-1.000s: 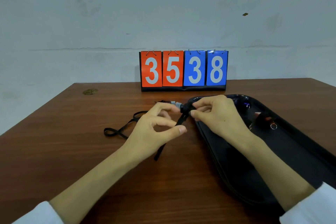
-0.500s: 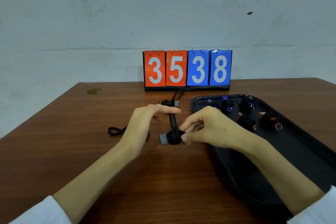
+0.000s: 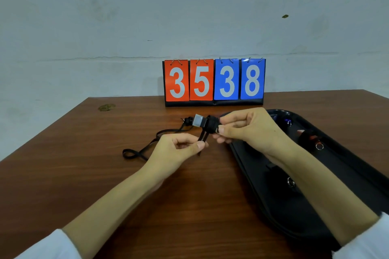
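Note:
My right hand pinches a small black bundle with a grey end, a black strap wound around it, held above the wooden table. From the bundle two strands of the black strap run down and left, and the rest lies looped on the table. My left hand pinches the strands just below the bundle between thumb and forefinger. The strap's far end carries a small black clip.
A black tray sits to the right under my right forearm, holding several small black, blue and red wound bundles with metal rings. A flip scoreboard reading 3538 stands at the table's back edge against the wall.
My right hand lifted the bundle up from the table and turned it sideways. My left hand moved from the far clip to pinch the strands under the bundle.

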{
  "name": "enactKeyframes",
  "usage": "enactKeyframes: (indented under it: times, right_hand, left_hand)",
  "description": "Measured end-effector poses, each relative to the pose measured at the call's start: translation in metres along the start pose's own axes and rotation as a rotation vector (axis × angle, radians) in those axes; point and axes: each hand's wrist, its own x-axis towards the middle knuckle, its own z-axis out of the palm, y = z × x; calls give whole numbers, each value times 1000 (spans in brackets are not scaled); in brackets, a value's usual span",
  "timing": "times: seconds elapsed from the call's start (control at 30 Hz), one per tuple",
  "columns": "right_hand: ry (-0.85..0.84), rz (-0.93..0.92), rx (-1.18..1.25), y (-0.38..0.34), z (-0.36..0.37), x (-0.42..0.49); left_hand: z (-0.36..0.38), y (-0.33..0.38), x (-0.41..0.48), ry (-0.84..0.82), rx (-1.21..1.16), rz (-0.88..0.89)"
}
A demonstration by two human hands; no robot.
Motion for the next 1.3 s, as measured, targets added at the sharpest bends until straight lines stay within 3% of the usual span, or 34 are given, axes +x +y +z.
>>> enactKeyframes:
  times: [0.27,0.6,0.73,0.87,1.1,1.3]
  right_hand:
    - [294,20,-259,9,4,5]
    - [256,-131,-660,13,24,0]
    - [262,-176,-649,11,28,-2]
    - [251,-172,-627,12,30,-3]
    - [60,-105,-591,10,30,-4]
    - [36,33,-422,7,23,-2]
  left_hand:
    - [9,-2,-1,16,79,57]
    - [9,6,-9,292,27,265]
    - [10,10,-14,362,38,341]
    - [8,8,-12,311,108,358]
    - [0,4,-6,301,326,421]
    - [-1,13,-9,243,253,433]
